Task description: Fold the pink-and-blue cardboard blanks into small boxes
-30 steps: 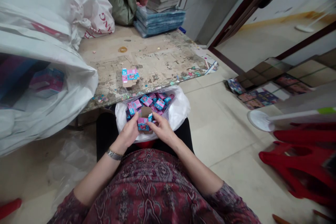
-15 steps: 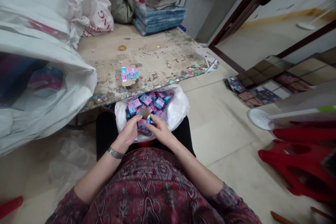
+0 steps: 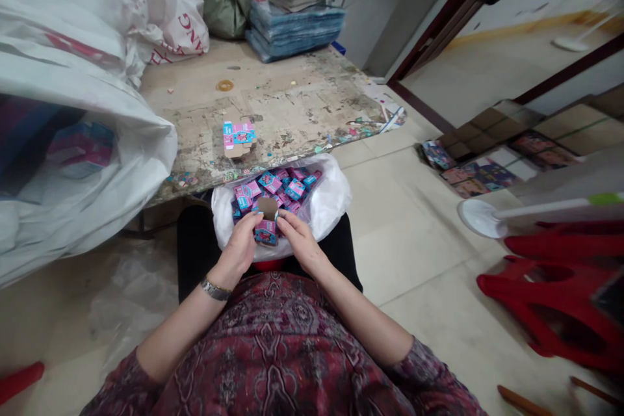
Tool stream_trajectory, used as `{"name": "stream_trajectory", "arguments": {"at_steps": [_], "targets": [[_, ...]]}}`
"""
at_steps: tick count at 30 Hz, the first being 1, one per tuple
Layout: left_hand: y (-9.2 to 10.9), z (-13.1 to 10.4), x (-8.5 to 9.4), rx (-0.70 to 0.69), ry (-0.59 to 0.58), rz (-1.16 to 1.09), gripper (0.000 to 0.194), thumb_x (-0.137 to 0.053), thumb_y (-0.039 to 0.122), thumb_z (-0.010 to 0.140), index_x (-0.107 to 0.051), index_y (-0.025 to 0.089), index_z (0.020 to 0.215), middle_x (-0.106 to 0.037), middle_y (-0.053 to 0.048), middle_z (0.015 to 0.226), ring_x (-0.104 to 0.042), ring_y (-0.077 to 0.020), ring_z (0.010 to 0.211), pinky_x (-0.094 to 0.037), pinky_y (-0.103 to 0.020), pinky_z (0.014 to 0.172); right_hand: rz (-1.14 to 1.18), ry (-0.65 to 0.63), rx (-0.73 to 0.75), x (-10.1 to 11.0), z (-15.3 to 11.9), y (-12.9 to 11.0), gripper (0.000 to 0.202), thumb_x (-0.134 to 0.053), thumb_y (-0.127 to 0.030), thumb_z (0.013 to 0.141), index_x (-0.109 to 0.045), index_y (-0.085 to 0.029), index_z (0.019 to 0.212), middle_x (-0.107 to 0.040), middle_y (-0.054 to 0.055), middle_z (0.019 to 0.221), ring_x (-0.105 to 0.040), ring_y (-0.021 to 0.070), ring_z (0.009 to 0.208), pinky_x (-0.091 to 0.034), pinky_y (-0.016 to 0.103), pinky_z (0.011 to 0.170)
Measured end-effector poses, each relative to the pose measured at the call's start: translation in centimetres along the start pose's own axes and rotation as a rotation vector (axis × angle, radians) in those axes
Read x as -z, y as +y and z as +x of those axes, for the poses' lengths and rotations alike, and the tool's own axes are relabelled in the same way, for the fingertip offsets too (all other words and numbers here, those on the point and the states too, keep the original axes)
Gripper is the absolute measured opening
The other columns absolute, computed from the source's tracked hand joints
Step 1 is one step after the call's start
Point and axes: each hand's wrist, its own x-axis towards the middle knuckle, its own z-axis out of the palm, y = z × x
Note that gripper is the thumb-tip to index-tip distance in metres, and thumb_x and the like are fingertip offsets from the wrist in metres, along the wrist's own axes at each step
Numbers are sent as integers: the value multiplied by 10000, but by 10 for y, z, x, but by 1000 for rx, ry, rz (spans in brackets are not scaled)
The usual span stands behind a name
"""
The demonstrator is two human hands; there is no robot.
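Observation:
Between my two hands is a small pink and blue box [image 3: 266,233], its brown flap standing up at the top. My left hand [image 3: 244,238] grips its left side, and my right hand [image 3: 298,238] has its fingers closed at the right edge. Beneath them, a white plastic bag [image 3: 333,198] on my lap holds several folded pink and blue boxes [image 3: 269,182]. On the table edge ahead lies an unfolded pink and blue carton [image 3: 238,135] with brown flaps.
The stained table [image 3: 292,101] carries a blue plastic-wrapped stack [image 3: 297,29] and a tape ring [image 3: 225,85]. A large white sack [image 3: 141,136] with boxes inside bulges at left. Red stools [image 3: 550,292] and a white stand base [image 3: 480,219] are at right.
My right fingers have shifted to the box's right edge, and more of its pink and blue front shows. The view has shifted slightly.

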Motion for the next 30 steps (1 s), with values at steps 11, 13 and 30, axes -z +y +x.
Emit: {"name": "stream_trajectory", "arguments": {"at_steps": [11,13,30], "targets": [[-3,-4,-4,-143,80,94,226,-755,311,679,-677,201,860,-706,11,868,-632,-167,870,-449,-293,860,288,57,-159,-21,-5,-8,421,-706,-555,797,-704,-249,1087,-730,59,1170,-657,244,1063,-545,356,862],[-4,-5,-4,-132,67,112,227,-742,321,694,-686,204,881,-715,6,881,-641,-174,878,-455,-297,860,311,52,-183,-20,-4,-9,408,-697,-547,796,-704,-243,1067,-725,64,1180,-655,249,1069,-547,353,844],[-9,-12,-2,-92,5,301,165,-708,287,681,-708,215,830,-700,8,833,-606,-182,848,-433,-277,772,158,129,-79,-17,7,7,447,-507,-164,626,-694,-249,1023,-759,23,1085,-664,250,1110,-509,397,1024]]}}
